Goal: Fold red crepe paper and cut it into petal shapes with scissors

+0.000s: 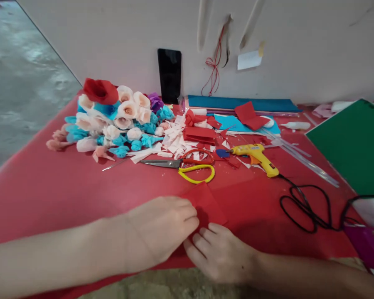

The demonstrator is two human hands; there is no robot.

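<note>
A folded sheet of red crepe paper point(207, 203) lies on the red tabletop in front of me. My left hand point(163, 228) has its fingers curled down over the paper's near left side. Close against it, my right hand point(220, 253) is closed at the near edge, with its fingertips hidden under the knuckles. Just beyond the paper rest scissors point(196, 179) with red and yellow handles, blades pointing left. A yellow glue gun point(257, 157) lies on its side to the right, its nozzle at a small blue piece point(222, 153).
Crepe paper flowers point(124, 110) in several colours are heaped at the back left, beside paper scraps point(176, 139). A black phone point(170, 77) leans on the wall. Clear glue sticks point(308, 162), a black cord point(302, 207) and a green board point(355, 145) occupy the right.
</note>
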